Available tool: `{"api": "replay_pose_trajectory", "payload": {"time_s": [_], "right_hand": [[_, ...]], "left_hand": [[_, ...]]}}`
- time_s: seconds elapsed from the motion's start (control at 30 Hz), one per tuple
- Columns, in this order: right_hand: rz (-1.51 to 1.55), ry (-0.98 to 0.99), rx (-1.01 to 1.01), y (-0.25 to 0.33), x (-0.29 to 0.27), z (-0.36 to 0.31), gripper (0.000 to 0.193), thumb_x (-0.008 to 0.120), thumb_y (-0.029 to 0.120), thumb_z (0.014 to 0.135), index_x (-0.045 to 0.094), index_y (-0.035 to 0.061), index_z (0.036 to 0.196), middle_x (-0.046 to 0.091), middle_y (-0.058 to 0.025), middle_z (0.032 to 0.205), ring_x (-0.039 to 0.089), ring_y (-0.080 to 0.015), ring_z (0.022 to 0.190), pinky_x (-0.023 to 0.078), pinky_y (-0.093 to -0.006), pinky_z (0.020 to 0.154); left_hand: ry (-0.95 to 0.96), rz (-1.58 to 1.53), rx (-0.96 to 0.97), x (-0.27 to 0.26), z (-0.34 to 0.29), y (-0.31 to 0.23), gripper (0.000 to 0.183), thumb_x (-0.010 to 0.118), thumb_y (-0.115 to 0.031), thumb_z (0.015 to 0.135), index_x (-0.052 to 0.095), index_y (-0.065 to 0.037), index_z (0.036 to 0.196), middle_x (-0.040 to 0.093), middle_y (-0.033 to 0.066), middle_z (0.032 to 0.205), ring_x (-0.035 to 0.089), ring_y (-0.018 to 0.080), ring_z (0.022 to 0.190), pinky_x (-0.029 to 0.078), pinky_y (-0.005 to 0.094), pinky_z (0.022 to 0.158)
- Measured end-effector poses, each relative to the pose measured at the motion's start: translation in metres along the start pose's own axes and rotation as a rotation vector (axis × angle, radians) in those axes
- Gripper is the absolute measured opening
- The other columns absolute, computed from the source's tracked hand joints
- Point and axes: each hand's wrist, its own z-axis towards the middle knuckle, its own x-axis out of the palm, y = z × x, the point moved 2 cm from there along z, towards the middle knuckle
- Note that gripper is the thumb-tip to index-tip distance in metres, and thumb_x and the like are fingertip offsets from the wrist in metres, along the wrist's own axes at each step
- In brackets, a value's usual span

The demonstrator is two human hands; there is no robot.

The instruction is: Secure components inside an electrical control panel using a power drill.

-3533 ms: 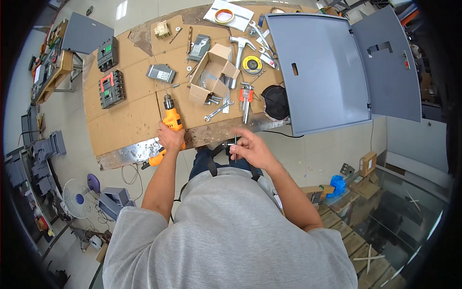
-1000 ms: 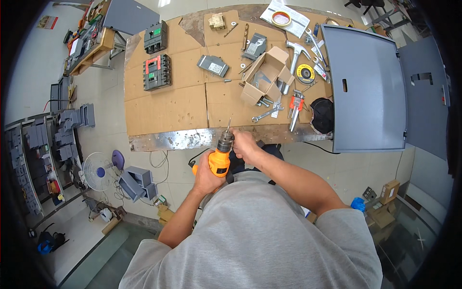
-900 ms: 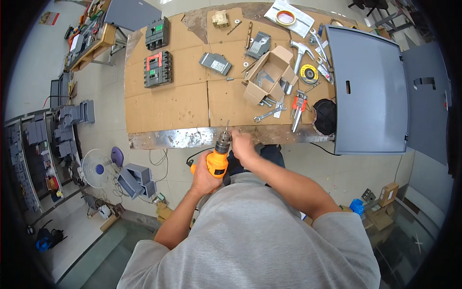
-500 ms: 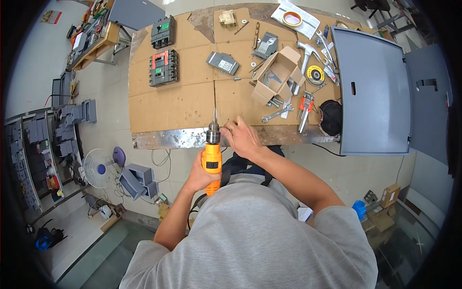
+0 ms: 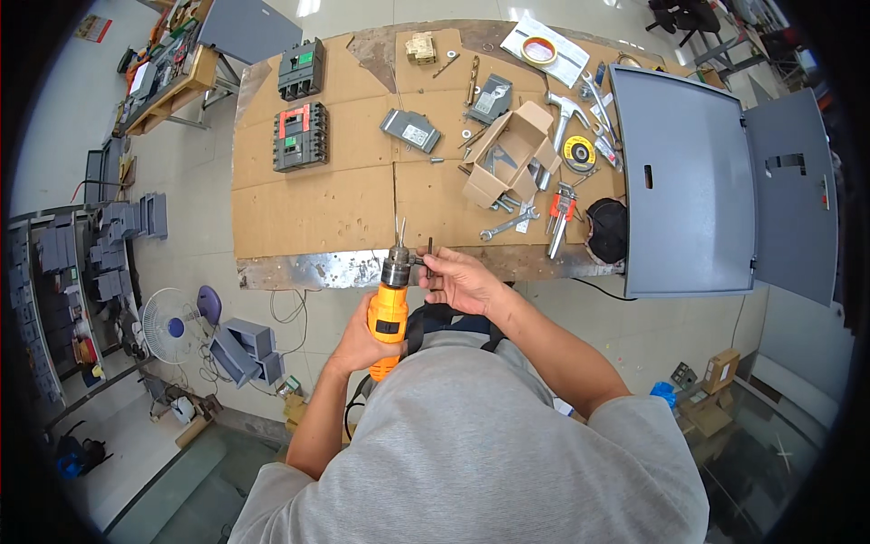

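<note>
An orange power drill points away from me at the table's near edge, with a bit in its metal chuck. My left hand is wrapped around the drill's body. My right hand pinches a dark T-shaped chuck key between thumb and fingertips, its shaft against the chuck's right side. Whether the key's tip sits in the chuck's hole is too small to tell.
Cardboard covers most of the metal-edged table. Circuit breakers lie far left. An open box, a hammer, wrenches and a hex key set are on the right, beside a grey metal cabinet.
My right hand has turned palm-up, and the chuck key now shows in its fingers at the chuck. The drill stays in my left hand. The whole view has shifted slightly.
</note>
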Motion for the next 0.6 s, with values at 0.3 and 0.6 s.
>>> {"api": "replay_pose_trajectory", "payload": {"time_s": [0.3, 0.6], "right_hand": [[-2.222, 0.078, -0.672, 0.018, 0.039, -0.009, 0.01, 0.068, 0.014, 0.084, 0.076, 0.0074, 0.085, 0.064, -0.0138, 0.109, 0.061, -0.0314, 0.111, 0.049, -0.0454, 0.096], [-2.145, -0.214, -0.316, 0.069, -0.039, -0.001, 0.025, 0.066, 0.013, 0.082, 0.077, 0.0012, 0.1, 0.072, -0.0237, 0.094, 0.07, -0.0439, 0.093, 0.056, -0.052, 0.082]], "left_hand": [[0.003, -0.04, -0.07, 0.005, -0.003, 0.002, 0.082, 0.09, -0.008, 0.061, 0.051, -0.006, 0.133, 0.062, 0.0021, 0.108, 0.061, 0.015, 0.097, 0.053, 0.0332, 0.091], [-0.129, -0.137, -0.054, 0.007, -0.001, 0.009, 0.081, 0.091, -0.01, 0.063, 0.05, -0.004, 0.132, 0.064, 0.0049, 0.109, 0.064, 0.0165, 0.096, 0.055, 0.0341, 0.09]]}}
